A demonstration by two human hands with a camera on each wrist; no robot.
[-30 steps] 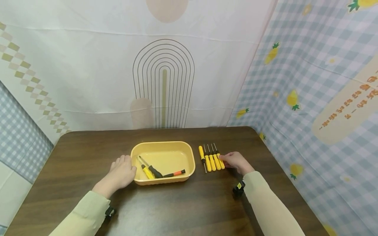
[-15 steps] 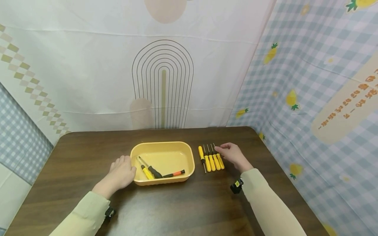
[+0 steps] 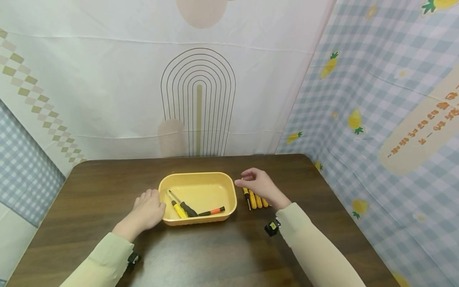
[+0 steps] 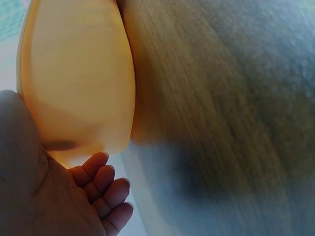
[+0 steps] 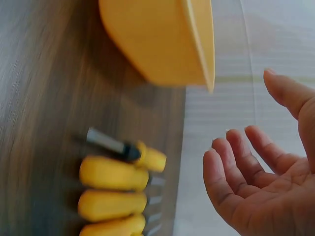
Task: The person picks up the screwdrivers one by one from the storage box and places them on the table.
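My left hand [image 3: 148, 209] holds the left end of a yellow plastic tray [image 3: 208, 191], fingers curled against the outer wall in the left wrist view. Inside the tray lie a yellow-handled screwdriver [image 3: 179, 210], a black-handled screwdriver [image 3: 189, 209] and a slim black-and-orange tool [image 3: 212, 211]. My right hand [image 3: 261, 184], fingers spread and slightly bent with nothing between them, hovers over a row of yellow screwdrivers [image 3: 253, 199] right of the tray and covers part of it. In the right wrist view, the screwdriver nearest the tray [image 5: 150, 158] points opposite to the others.
Everything stands on a dark wooden table [image 3: 215, 255] with rounded far corners. A white patterned cloth [image 3: 122, 99] hangs behind its far edge, and a blue checked cloth [image 3: 358, 159] hangs along the right side. Small black cameras sit on both wrists.
My right hand has let go of the rightmost screwdriver in the row, lifted, and moved left over the row toward the tray. My left hand and the tray have stayed in place.
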